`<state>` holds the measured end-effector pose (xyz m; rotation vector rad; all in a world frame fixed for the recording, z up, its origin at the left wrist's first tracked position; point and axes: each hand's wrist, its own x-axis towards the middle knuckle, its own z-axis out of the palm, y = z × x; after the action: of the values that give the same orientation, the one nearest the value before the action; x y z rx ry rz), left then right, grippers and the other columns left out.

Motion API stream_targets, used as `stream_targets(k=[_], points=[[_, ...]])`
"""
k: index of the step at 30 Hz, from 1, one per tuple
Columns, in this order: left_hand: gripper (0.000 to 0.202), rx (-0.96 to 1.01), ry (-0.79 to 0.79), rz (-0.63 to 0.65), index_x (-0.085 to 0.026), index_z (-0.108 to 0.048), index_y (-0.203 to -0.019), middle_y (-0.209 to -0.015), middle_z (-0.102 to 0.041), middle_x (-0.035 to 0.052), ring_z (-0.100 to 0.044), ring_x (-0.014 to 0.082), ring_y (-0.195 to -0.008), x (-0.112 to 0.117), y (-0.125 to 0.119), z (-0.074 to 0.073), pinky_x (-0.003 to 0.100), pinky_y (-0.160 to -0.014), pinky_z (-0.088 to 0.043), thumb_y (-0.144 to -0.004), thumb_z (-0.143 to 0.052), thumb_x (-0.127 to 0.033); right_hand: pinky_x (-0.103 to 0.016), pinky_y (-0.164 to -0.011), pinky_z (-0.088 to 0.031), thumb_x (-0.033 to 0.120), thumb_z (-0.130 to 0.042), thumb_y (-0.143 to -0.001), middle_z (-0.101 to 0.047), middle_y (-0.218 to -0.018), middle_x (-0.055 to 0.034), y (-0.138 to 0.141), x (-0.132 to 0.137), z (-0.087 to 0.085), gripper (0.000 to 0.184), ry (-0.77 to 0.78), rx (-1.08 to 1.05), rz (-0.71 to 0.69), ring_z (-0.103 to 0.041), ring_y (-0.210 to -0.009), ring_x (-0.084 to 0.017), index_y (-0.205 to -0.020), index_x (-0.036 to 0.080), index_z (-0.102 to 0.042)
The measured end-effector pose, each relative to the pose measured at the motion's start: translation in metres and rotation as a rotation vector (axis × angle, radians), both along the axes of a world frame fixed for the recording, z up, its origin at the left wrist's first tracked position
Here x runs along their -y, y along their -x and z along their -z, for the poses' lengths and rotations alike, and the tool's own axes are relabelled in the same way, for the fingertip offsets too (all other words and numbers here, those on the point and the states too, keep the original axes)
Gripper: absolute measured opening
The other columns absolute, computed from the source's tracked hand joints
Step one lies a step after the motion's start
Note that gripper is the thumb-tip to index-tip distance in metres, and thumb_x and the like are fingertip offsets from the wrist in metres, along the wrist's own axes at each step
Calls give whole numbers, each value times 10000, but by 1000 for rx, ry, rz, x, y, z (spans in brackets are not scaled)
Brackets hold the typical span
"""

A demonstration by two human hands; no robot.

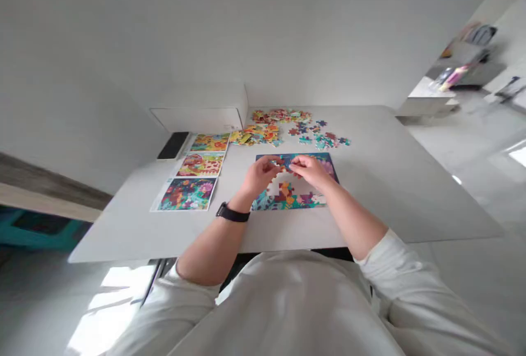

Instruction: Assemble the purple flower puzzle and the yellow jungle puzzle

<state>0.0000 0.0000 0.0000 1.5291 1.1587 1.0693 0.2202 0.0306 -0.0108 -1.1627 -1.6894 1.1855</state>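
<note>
Piece-fitting seems underway, the left hand (261, 174) and right hand (311, 171) over the part-built jigsaw puzzle (287, 189) on the counter (378, 191), fingers bunched, clamped on what I cannot tell; next likely calls for careful alignment.

A plain grey wall (287, 33) rises behind the white worktop (394, 191), which stands on a pale floor (464, 279) with bright patches of light (88, 328) at lower left, while blurred, cluttered furniture (468, 74) shows at far right.
</note>
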Motion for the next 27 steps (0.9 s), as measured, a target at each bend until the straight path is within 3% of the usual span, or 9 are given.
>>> stream_targets(k=[7,15,21,27], points=[[400,-100,-107,-69,-194,-722,-1303,-919,-795,50,-646,127,-690,-1,0,5,200,-565,-466,-919,-726,-306,-323,-702,-516,497,-768,-860,-729,-812,4,-1,-3,10,303,3,10,43,-687,-747,-203,-1027,260,-681],[400,-102,-81,-43,-200,-723,-1318,-939,-804,54,-609,113,-617,1,0,2,192,-495,-448,-930,-713,-296,-314,-740,-538,326,-731,-902,-720,-896,8,-3,-2,11,443,-194,76,-30,-674,-782,-183,-1340,270,-693],[379,-110,-49,-35,-197,-719,-1300,-984,-814,66,-569,105,-570,3,-1,0,191,-440,-425,-934,-707,-296,-314,-741,-533,320,-726,-909,-755,-914,-14,-5,-1,12,321,-221,125,5,-683,-787,-192,-1224,258,-720],[359,-115,-65,-33,-216,-725,-1287,-1029,-823,61,-622,104,-614,2,1,2,199,-516,-474,-936,-703,-287,-331,-763,-526,422,-696,-936,-748,-868,-14,-4,-1,8,237,-189,87,75,-700,-789,-206,-1097,248,-688]])
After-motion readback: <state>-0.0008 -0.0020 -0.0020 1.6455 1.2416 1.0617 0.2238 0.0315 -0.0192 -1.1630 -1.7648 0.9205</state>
